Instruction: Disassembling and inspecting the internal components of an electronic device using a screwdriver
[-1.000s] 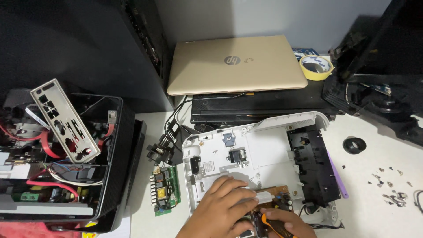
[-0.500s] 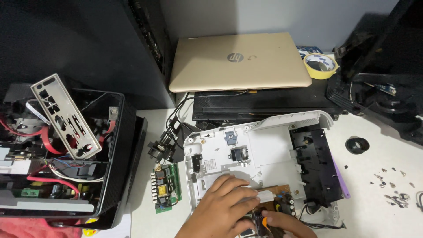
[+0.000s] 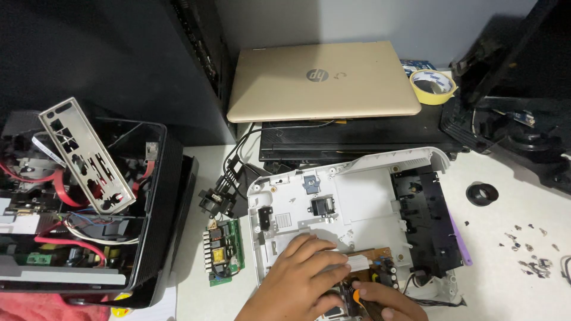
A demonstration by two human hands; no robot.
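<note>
Near counter edge: left hand (image 3: 303,279), fingers spread, pressed flat on white printer shell (image 3: 357,208), steadying it; right hand (image 3: 380,304) pinched orange-handled tool (image 3: 355,295) at brown circuit board (image 3: 375,264).

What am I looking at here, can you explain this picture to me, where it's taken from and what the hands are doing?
This is one view from a camera worn on a person's head, looking down at a white desk. There is no machine at work, only two bare hands. The left hand rests flat on an opened white plastic device casing. The right hand holds a small orange-handled tool against a brown circuit board in the casing. Beside the casing lies a small green circuit board. On the left stands an open computer case with a metal port plate leaning in it. Behind sit a closed gold laptop and a roll of tape. Loose screws lie on the right.
</note>
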